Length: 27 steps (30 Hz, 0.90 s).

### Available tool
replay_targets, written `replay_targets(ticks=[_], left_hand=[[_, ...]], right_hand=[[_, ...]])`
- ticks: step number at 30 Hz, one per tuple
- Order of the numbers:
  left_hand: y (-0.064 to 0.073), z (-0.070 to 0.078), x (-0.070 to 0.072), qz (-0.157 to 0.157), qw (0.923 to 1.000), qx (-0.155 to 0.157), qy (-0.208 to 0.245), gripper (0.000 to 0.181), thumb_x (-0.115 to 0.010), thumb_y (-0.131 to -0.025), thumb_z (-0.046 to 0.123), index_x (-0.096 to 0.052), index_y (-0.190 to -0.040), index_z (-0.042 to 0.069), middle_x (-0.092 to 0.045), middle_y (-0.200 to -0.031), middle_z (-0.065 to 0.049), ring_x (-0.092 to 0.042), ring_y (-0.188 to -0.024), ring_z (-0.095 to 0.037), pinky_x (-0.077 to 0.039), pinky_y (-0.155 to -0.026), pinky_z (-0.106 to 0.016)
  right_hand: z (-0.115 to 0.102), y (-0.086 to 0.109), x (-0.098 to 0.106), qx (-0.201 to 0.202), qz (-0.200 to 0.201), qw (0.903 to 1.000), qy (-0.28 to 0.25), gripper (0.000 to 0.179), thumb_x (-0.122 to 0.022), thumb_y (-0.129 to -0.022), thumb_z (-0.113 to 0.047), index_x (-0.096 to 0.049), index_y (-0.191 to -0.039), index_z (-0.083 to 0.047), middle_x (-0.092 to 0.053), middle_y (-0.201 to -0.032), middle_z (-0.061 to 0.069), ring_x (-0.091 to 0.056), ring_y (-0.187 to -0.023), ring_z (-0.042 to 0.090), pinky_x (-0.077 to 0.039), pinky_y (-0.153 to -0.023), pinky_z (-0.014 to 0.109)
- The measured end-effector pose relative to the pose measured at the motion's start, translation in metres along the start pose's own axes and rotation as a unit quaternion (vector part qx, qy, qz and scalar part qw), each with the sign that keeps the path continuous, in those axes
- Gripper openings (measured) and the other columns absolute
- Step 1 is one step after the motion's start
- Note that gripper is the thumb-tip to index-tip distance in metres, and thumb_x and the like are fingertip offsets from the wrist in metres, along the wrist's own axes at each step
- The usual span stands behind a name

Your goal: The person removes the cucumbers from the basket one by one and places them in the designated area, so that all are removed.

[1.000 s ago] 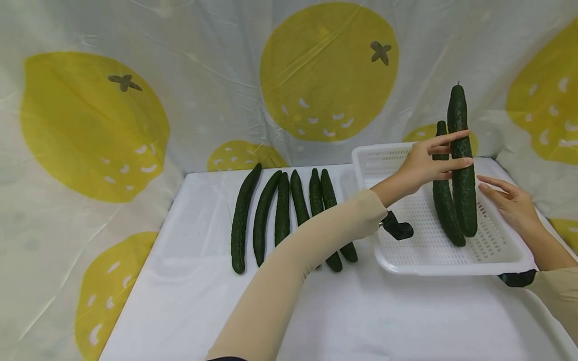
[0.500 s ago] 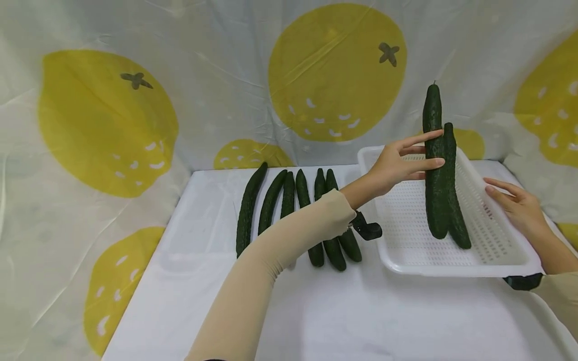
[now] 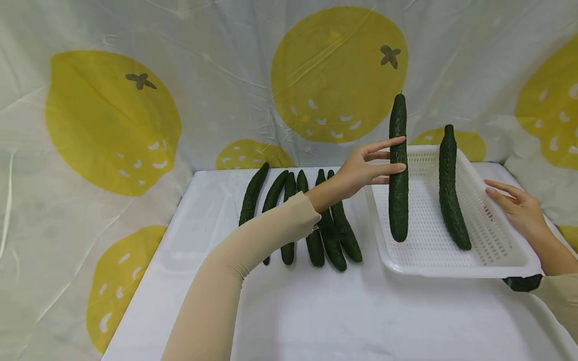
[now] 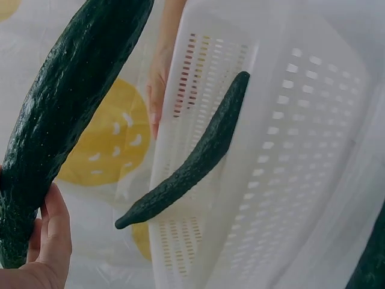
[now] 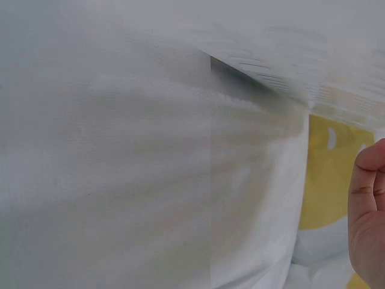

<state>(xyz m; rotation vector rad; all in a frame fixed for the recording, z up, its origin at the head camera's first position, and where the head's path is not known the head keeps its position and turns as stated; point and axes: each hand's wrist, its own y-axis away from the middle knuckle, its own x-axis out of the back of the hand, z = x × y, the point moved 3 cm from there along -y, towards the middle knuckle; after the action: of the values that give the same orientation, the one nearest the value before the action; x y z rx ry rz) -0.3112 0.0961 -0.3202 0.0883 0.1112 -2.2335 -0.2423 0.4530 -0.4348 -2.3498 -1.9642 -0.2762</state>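
Observation:
My left hand (image 3: 356, 173) grips a long dark green cucumber (image 3: 398, 205) between thumb and fingers, holding it nearly upright over the left side of a white plastic basket (image 3: 451, 271). In the left wrist view, the same held cucumber (image 4: 72, 84) fills the upper left. Another cucumber (image 3: 451, 195) lies in the basket, against the far right wall, its narrow end reaching above the rim. At the basket's outer right side is my right hand (image 3: 519, 208), fingers extended along the wall; whether they press on it cannot be told. The right wrist view shows part of this hand (image 5: 368, 217).
Several cucumbers (image 3: 313, 245) lie side by side on the white-covered table (image 3: 298, 321), left of the basket, partly hidden under my left arm. Behind the table hangs a pale curtain (image 3: 217, 110) printed with large yellow lemons.
My left hand has moved left with its cucumber, away from the one lying in the basket, which now stands apart from it. My right hand has stayed beside the basket.

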Motion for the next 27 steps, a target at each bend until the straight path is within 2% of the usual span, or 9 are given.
replay_targets(ticks=[5,14,20,27], left_hand=[[0.019,-0.001,0.023,0.001,0.9994,0.007,-0.032,0.057,-0.076,-0.090,0.009,-0.060,-0.141,0.030,-0.053,-0.134,0.000,-0.055,-0.118,-0.009,-0.058,-0.086,-0.034],[0.049,-0.005,0.064,0.036,0.9963,0.021,-0.075,0.057,-0.075,-0.092,0.010,-0.058,-0.143,0.029,-0.048,-0.142,-0.005,-0.050,-0.128,-0.015,-0.058,-0.088,-0.036],[0.063,-0.005,0.081,0.054,0.9946,0.027,-0.085,0.057,-0.075,-0.091,0.011,-0.058,-0.142,0.030,-0.046,-0.146,-0.007,-0.047,-0.132,-0.016,-0.057,-0.088,-0.037],[0.075,-0.006,0.096,0.059,0.9939,0.025,-0.090,0.057,-0.075,-0.092,0.012,-0.057,-0.143,0.029,-0.042,-0.150,-0.006,-0.043,-0.135,-0.018,-0.057,-0.090,-0.039]], right_hand=[[0.000,-0.002,-0.001,0.009,0.008,0.9999,0.011,0.029,-0.065,-0.100,-0.022,-0.069,-0.114,-0.047,-0.067,-0.083,-0.029,-0.065,-0.064,-0.002,-0.054,-0.051,0.019],[0.002,-0.002,0.002,0.011,0.001,0.9999,0.013,0.028,-0.067,-0.099,-0.023,-0.071,-0.112,-0.047,-0.068,-0.082,-0.029,-0.064,-0.065,-0.004,-0.053,-0.052,0.017],[0.004,-0.003,0.000,0.008,0.013,0.9995,0.027,0.028,-0.065,-0.099,-0.025,-0.069,-0.115,-0.048,-0.065,-0.081,-0.033,-0.063,-0.063,-0.004,-0.053,-0.051,0.018],[0.005,-0.003,-0.002,-0.007,0.017,0.9994,0.031,0.028,-0.066,-0.099,-0.029,-0.066,-0.120,-0.047,-0.063,-0.081,-0.034,-0.063,-0.063,-0.003,-0.055,-0.051,0.021]])
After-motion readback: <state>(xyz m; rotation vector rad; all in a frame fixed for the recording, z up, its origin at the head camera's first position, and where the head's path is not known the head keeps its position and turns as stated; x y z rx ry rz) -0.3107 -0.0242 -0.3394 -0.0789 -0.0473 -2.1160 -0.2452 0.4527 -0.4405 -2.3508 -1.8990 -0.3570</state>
